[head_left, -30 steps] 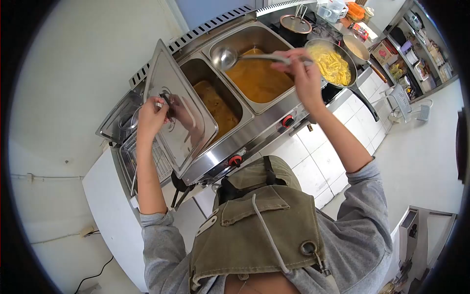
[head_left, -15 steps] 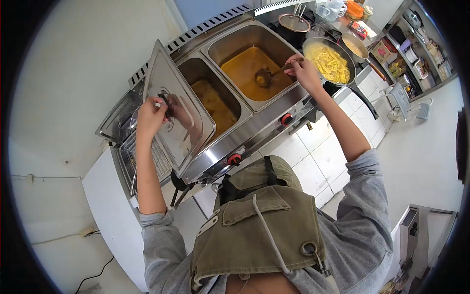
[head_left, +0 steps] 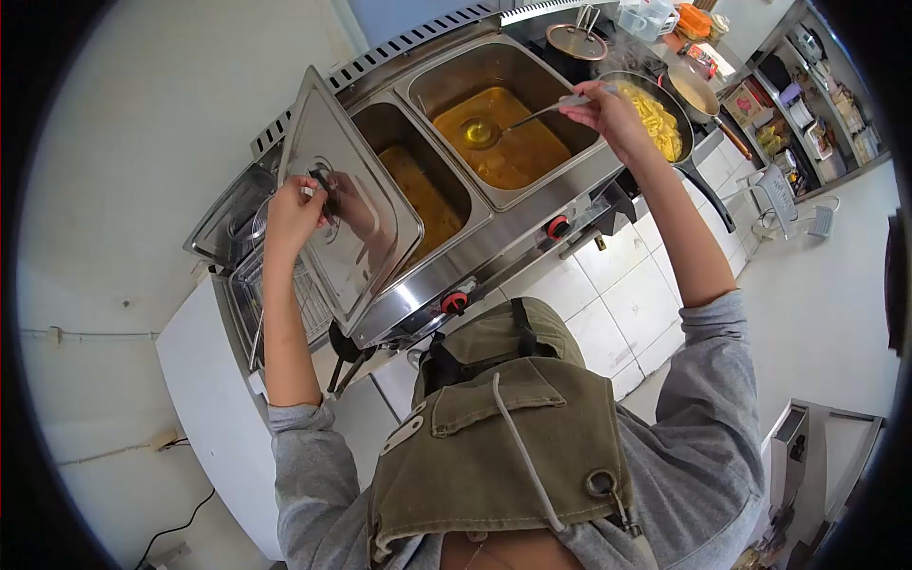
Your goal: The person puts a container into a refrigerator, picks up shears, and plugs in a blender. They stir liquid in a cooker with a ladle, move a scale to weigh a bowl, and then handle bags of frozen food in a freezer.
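Note:
My left hand (head_left: 296, 215) grips the black handle of a large steel lid (head_left: 366, 249), which it holds tilted up on edge at the left pan (head_left: 463, 211). Brownish liquid (head_left: 413, 190) shows inside that pan. In my right hand (head_left: 608, 116) is a ladle (head_left: 483, 133), held by its handle over the right pan (head_left: 506, 198). The ladle's bowl sits in the orange-brown broth (head_left: 532, 152) and has yellowish liquid in it. The lid hides part of the left pan.
A frying pan with yellow food (head_left: 659, 123) stands right of my right hand, its black handle (head_left: 711, 198) jutting toward me. Behind it are a lidded pot (head_left: 576, 43) and a saucepan (head_left: 693, 90). Red knobs (head_left: 558, 227) line the cooker's front. A wire basket (head_left: 304, 302) lies left.
The ladle's bowl has moved left and away through the broth. My right hand has shifted slightly right and up. My left hand still holds the lid almost unmoved.

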### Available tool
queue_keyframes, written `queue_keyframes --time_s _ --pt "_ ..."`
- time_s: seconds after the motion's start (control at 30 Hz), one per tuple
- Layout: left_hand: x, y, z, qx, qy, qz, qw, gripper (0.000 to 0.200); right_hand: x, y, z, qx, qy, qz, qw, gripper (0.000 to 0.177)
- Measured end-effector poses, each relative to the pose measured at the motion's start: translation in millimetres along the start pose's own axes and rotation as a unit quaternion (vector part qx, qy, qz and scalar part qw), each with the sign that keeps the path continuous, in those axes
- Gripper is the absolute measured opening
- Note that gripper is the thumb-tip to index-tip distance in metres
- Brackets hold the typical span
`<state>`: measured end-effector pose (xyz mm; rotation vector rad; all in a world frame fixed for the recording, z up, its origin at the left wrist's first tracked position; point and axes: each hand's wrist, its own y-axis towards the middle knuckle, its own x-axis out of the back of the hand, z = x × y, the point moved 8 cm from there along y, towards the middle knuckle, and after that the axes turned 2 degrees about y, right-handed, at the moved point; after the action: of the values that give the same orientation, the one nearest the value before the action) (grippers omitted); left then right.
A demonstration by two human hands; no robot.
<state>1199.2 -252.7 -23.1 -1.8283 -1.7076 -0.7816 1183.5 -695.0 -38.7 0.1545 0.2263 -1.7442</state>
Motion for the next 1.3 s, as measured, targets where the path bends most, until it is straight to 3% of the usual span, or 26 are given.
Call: queue_keyframes --time_s 0.3,0.57,0.63,0.67,0.73,0.87,0.93,1.03,1.07,1.13,1.2,1.3 --pt "-1.6 1.0 -2.4 -0.006 0.023 -0.005 1.000 0.017 -45.8 -15.2 61.0 0.076 -0.082 0.038 0.993 0.025" --pt "-3.3 4.5 5.4 -0.006 0.006 0.002 1.000 0.015 -106.0 -28.9 34.2 0.060 -0.053 0.127 0.989 0.022" --pt "-2.7 2.7 0.0 -0.014 0.024 -0.001 1.000 0.015 -120.9 -37.9 22.4 0.048 -0.032 0.110 0.992 0.020" --pt "-2.3 1.9 -1.7 -0.014 0.025 -0.001 1.000 0.015 -129.0 -45.5 24.2 0.101 -0.082 0.115 0.985 0.019" --pt "-1.5 1.5 -2.6 -0.005 0.032 -0.001 0.999 0.015 -143.8 -66.0 26.2 0.207 -0.169 0.115 0.957 0.015" --pt "1.2 4.4 0.5 -0.010 0.028 -0.002 1.000 0.015 -164.3 -107.5 30.8 0.280 -0.283 0.175 0.901 0.010" --pt "2.6 4.8 0.0 -0.013 0.030 0.001 0.999 0.015 -177.8 -136.0 31.7 0.436 -0.377 0.257 0.775 0.011" --pt "6.4 3.9 -1.7 -0.021 0.031 -0.021 0.999 0.018 -169.8 -140.0 32.7 0.431 -0.387 0.283 0.765 0.012" --pt "6.4 3.7 -1.8 -0.021 0.031 -0.020 0.999 0.018 -165.6 -136.6 31.3 0.431 -0.387 0.283 0.765 0.012" --pt "5.4 3.4 -0.3 -0.011 0.021 -0.014 1.000 0.018 -129.6 -103.9 39.0 0.370 -0.238 0.153 0.885 0.013" --pt "4.8 4.5 0.8 -0.011 0.018 -0.013 1.000 0.018 -94.9 -79.3 41.9 0.285 -0.106 0.060 0.951 0.014" --pt "3.2 5.5 1.7 -0.011 0.019 -0.009 1.000 0.018 -43.1 -42.2 37.6 0.256 -0.054 -0.021 0.965 0.019"
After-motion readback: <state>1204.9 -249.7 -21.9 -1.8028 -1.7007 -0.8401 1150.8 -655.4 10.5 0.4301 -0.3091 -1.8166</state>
